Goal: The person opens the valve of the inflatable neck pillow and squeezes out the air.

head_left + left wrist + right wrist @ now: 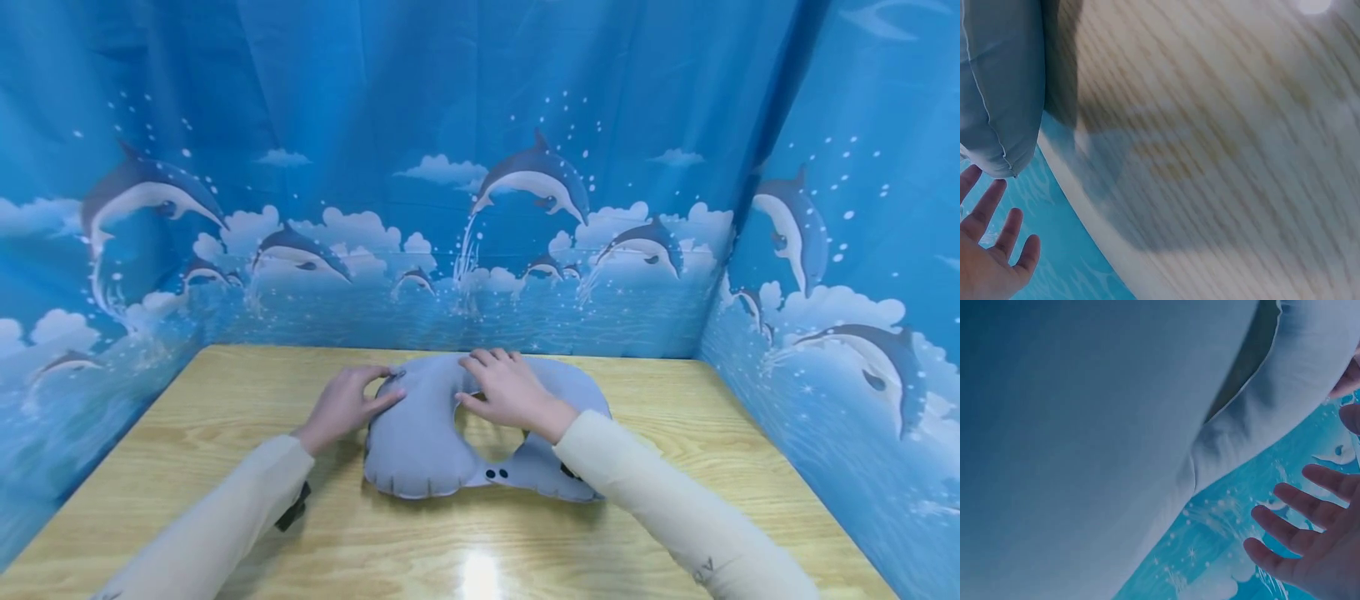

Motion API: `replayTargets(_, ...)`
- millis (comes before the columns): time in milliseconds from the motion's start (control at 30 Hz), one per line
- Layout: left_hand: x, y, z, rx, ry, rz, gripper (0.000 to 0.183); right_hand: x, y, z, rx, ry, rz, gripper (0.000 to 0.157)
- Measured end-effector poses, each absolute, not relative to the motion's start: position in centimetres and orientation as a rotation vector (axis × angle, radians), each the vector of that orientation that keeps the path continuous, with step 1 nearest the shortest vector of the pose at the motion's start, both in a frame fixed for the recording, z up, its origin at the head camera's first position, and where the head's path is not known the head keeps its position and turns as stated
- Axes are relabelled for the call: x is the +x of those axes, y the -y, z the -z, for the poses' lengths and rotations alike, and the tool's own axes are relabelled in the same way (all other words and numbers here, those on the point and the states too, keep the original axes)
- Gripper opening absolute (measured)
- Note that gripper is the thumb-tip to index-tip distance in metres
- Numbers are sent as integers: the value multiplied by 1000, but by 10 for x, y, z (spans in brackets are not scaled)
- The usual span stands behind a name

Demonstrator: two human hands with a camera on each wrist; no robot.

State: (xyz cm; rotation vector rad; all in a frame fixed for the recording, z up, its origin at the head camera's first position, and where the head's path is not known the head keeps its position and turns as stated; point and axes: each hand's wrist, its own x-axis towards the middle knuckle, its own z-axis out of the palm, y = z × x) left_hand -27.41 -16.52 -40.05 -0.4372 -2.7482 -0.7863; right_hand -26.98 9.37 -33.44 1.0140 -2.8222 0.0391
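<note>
A grey inflated U-shaped neck pillow point(423, 433) lies on the wooden table, its two ends meeting at the front at a tab with two black snaps point(497, 473). At its upper left edge, beside a small valve point(397, 372), is my left hand point(350, 406), fingers and thumb spread. In the left wrist view the fingertips point(997, 185) of that hand are right at the pillow's seamed edge point(997, 87). My right hand point(510, 387) rests over the pillow's back curve, above the central hole. The right wrist view shows its fingers point(1282, 528) straight and spread apart.
The wooden table point(225, 392) carries the pillow. Blue curtains point(420, 275) printed with dolphins and clouds stand behind the table and along both sides. A small black item point(293, 507) shows by the left sleeve. Light glares on the table's front.
</note>
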Motion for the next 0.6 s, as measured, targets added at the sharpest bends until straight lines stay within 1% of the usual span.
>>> replayTargets(333, -271, 164, 403, -443, 2751, 777, 52, -285, -67, 346, 998, 2883, -13, 53)
replayTargets(600, -269, 163, 404, -429, 2779, 761, 50, -294, -55, 354, 955, 2919, -130, 53)
